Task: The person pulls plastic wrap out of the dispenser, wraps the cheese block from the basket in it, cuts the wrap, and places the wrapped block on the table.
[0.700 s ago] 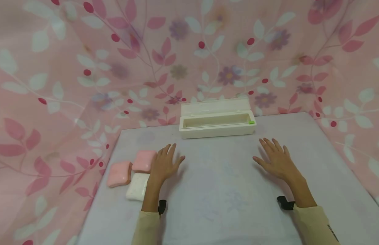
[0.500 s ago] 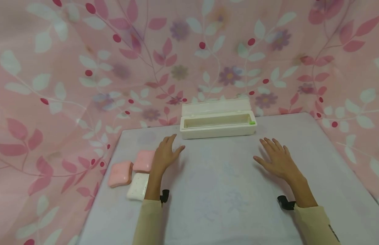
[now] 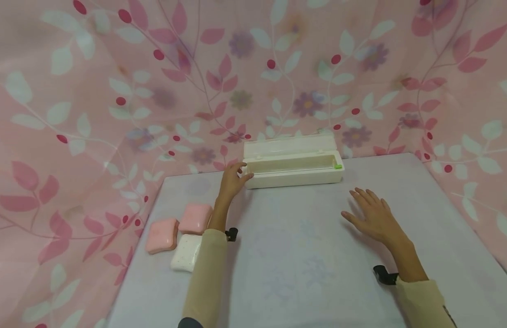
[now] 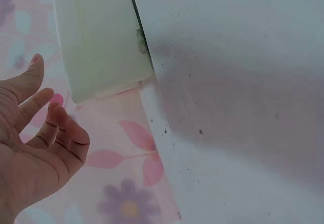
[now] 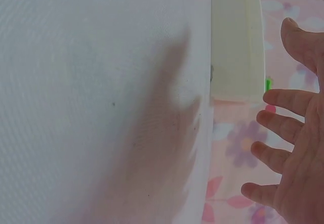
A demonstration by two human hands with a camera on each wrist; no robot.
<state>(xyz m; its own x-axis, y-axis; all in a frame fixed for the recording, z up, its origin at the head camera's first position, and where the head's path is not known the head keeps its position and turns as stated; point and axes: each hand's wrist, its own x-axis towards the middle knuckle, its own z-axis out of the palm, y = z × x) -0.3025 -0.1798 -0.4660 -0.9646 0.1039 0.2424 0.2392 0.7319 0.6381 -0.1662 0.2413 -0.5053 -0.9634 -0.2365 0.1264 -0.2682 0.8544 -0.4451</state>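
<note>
Box (image 3: 295, 179): cream, oblong, plastic-looking, near the far edge of the pale, cloth-covered surface (image 3: 294, 255), ahead of me.
Long axis: runs left to right, nearly crosswise to my reach, its left end right by my left hand (image 3: 230, 181).
Lid (image 3: 289, 146): long, cream, tipped back behind the box.
Nearer side: left; thumb and loosely bent fingers parted, holding nothing I can see; whether they touch the box I cannot tell.
Right hand (image 3: 373, 219): fingers spread, holding nothing, right of the box and closer to me.
Blocks: two glossy pink pillow-shaped blocks (image 3: 162, 235) and one speckled white block (image 3: 185, 253), left of my beige sleeve (image 3: 206, 273).
</note>
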